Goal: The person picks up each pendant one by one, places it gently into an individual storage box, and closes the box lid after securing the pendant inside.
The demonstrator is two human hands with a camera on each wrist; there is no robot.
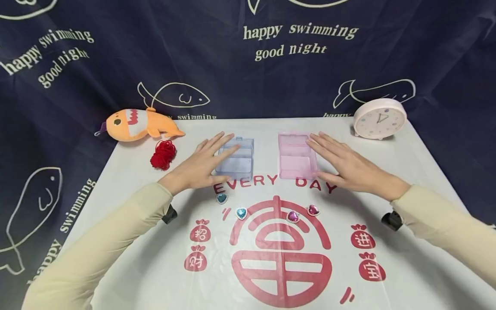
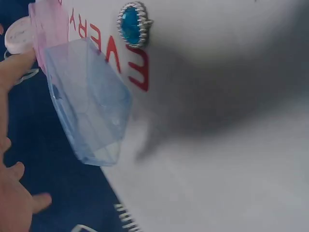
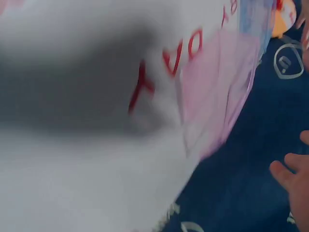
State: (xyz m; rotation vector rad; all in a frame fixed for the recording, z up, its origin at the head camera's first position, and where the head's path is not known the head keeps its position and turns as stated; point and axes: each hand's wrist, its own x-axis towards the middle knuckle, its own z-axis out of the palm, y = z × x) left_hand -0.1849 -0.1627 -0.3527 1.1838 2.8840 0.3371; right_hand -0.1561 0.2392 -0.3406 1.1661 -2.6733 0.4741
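Note:
A blue clear plastic box with its lid raised stands in the middle of the table. My left hand hovers at its left side, fingers spread and straight. Beside that box is a similar pink box, also with its lid up. At its right side is my right hand, fingers stretched out. In the wrist views, both hands appear apart from the boxes. Nearer me lie two blue heart gems and two purple-pink heart gems, all with silvery rims.
An orange plush toy lies at the back left, with a bundle of red yarn in front of it. At the back right stands a pale pink clock. Behind the white table hangs a dark blue cloth.

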